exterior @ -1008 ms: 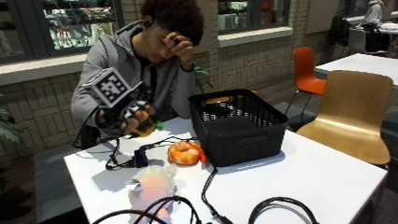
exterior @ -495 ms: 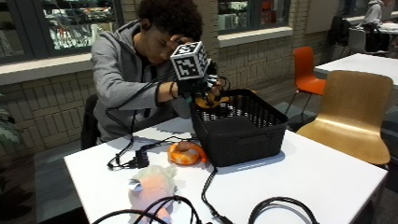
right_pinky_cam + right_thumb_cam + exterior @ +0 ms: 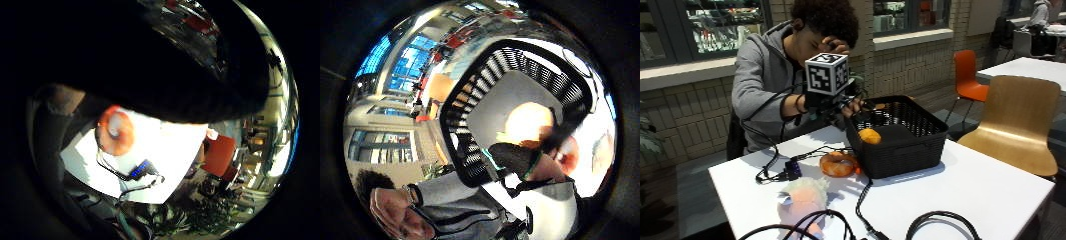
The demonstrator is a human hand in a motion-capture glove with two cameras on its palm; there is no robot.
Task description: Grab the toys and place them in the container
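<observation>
My gloved right hand (image 3: 842,104) hovers over the rear left rim of the black slatted basket (image 3: 906,152), fingers spread and holding nothing. A small orange toy (image 3: 869,135) is just below it, inside the basket by the left wall; the thumb side palm view shows the orange toy (image 3: 530,122) over the basket's (image 3: 470,100) grey floor. An orange ring-shaped toy (image 3: 838,164) lies on the white table (image 3: 986,195) against the basket's left front corner, and the little finger side palm view shows this ring toy (image 3: 116,131) too. A pale pink plush toy (image 3: 802,197) lies near the table's front edge.
Black cables (image 3: 859,210) trail across the table's front and left, past a small black box (image 3: 792,170). A wooden chair (image 3: 1019,125) stands to the right, an orange chair (image 3: 969,75) behind it. The person's bare hand (image 3: 834,45) rests at the forehead.
My hand carried the small orange toy from the table's left side up over the basket and let it go; the toy now sits lower, inside the basket.
</observation>
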